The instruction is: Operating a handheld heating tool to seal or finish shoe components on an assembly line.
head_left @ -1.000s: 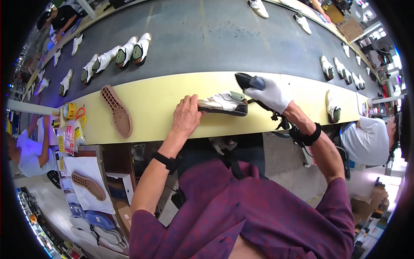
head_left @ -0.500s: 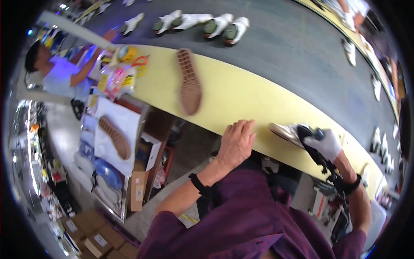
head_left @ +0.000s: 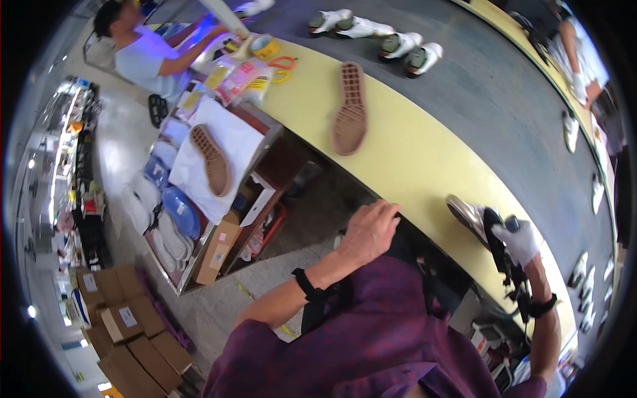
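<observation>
My left hand [head_left: 369, 230], bare with a black band at the wrist, hovers by the near edge of the yellow bench [head_left: 411, 169]. Its fingers are curled together, and nothing shows in them. At the right, my right hand [head_left: 519, 241] wears a white glove and closes around the rear of a shoe [head_left: 468, 217] with a shiny gold-beige toe. Black straps and a dark device [head_left: 507, 265] run along that wrist and partly hide the grip. A dark rounded knob [head_left: 511, 223] pokes out by the fingers. Farther left on the bench lies a brown shoe sole [head_left: 350, 109], tread up.
Beyond the bench, a grey conveyor belt [head_left: 478, 106] carries several white shoes [head_left: 401, 45]. Left are a tape roll [head_left: 264, 46], orange scissors [head_left: 284, 64], plastic bags and another sole [head_left: 211, 160] on white paper. A co-worker [head_left: 149, 53] sits far left. Cartons [head_left: 123, 322] are stacked below.
My view has swung left, so the bench and soles appear farther right. My left fingers have curled in more. The right hand keeps hold of the shoe, which now points more toward the far side.
</observation>
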